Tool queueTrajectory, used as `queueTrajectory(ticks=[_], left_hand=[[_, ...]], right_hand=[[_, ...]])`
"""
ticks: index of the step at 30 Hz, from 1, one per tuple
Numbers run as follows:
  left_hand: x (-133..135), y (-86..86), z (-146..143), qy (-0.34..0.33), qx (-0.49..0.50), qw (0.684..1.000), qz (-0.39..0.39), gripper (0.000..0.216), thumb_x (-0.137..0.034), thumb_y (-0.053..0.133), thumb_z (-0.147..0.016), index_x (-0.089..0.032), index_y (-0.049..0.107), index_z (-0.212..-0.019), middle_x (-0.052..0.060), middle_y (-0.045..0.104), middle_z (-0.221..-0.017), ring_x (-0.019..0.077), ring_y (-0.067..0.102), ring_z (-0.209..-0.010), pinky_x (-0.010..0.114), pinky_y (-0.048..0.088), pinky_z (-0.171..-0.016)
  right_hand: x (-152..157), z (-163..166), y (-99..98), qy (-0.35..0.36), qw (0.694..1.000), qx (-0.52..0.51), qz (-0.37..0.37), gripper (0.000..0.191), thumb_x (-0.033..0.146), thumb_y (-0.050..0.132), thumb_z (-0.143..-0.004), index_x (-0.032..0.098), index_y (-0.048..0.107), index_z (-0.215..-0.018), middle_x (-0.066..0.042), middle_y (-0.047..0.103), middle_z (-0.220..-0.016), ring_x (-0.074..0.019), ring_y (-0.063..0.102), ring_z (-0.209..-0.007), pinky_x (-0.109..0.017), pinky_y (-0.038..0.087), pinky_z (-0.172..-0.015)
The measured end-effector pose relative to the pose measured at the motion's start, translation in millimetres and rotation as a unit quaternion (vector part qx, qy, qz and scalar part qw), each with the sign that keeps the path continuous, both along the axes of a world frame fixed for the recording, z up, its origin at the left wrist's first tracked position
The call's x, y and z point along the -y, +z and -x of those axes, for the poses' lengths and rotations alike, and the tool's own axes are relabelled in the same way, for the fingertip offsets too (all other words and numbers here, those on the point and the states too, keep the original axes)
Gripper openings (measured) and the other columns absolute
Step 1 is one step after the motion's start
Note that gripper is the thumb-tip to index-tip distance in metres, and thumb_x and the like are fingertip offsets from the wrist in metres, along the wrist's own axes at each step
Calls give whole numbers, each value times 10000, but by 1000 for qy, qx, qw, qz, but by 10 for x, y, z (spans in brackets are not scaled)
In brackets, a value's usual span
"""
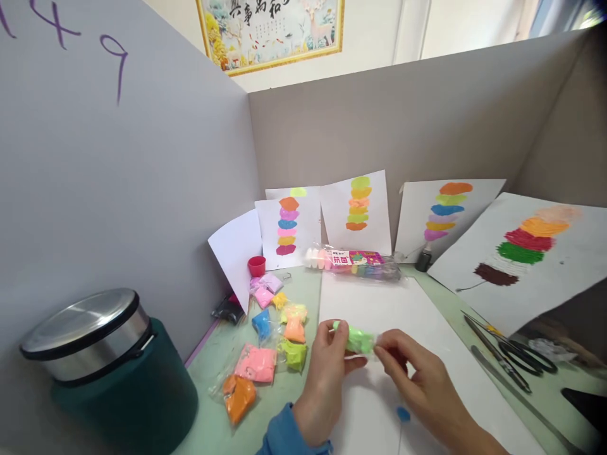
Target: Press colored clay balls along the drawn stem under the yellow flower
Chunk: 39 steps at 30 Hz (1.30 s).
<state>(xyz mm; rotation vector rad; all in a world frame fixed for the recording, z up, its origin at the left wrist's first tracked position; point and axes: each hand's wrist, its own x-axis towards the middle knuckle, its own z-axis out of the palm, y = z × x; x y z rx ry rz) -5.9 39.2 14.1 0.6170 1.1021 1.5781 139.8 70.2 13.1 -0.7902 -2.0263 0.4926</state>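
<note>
A small clear plastic packet of bright green modelling clay [359, 340] is held above the white paper [374, 303]. My left hand [325, 373], in a blue sleeve, grips its left end between thumb and fingers. At the other end, my right hand [424, 382] pinches the plastic edge. A flat dab of blue [403, 414] lies on the paper below my right hand. To the left are several clay packets, among them an orange one [238, 398], a pink one [256, 363], a blue one [261, 325] and a yellow-green one [293, 355].
A large dark green container [128, 385] with a steel lid stands at the left. Behind the paper lies a long clear bag of clay [355, 263], near a red cup [257, 266]. Scissors [521, 357] rest at the right. Painted sheets [308, 240] lean on grey partitions [379, 133].
</note>
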Motion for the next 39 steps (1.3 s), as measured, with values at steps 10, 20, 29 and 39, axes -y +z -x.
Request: queueTrajectory(ticks=[10, 20, 29, 39], left_hand=[[94, 14, -161, -17, -152, 987, -55, 320, -465, 711, -684, -180, 564, -694, 13, 588, -648, 155, 566, -640, 258, 457, -597], [104, 104, -94, -38, -36, 998, -22, 362, -441, 732, -665, -99, 664, -760, 85, 683, -730, 164, 632, -646, 284, 521, -648], [103, 104, -71, -68, -6, 997, -27, 316, -362, 762, -656, -100, 714, -827, 105, 710, -807, 173, 649, -736, 283, 526, -713], [118, 86, -48, -70, -18, 997, -3, 308, -355, 767, -650, -99, 697, -808, 99, 698, -786, 183, 652, -731, 290, 529, -682]], right_hand=[[14, 47, -11, -29, 985, 28, -168, 156, 163, 452, -881, 202, 592, -824, -36, 616, -722, -143, 564, -629, -255, 449, -555], [66, 58, -14, -49, 977, 3, -208, 199, 128, 516, -854, 190, 632, -1003, -88, 601, -866, -185, 576, -765, -314, 502, -634], [48, 61, -71, -3, 990, -90, -110, 219, 133, 519, -867, 209, 620, -1046, -81, 593, -928, -164, 606, -771, -287, 554, -628], [42, 96, -71, 10, 991, -105, -83, 224, 132, 503, -877, 203, 659, -1020, -80, 611, -892, -176, 600, -825, -298, 545, -664]])
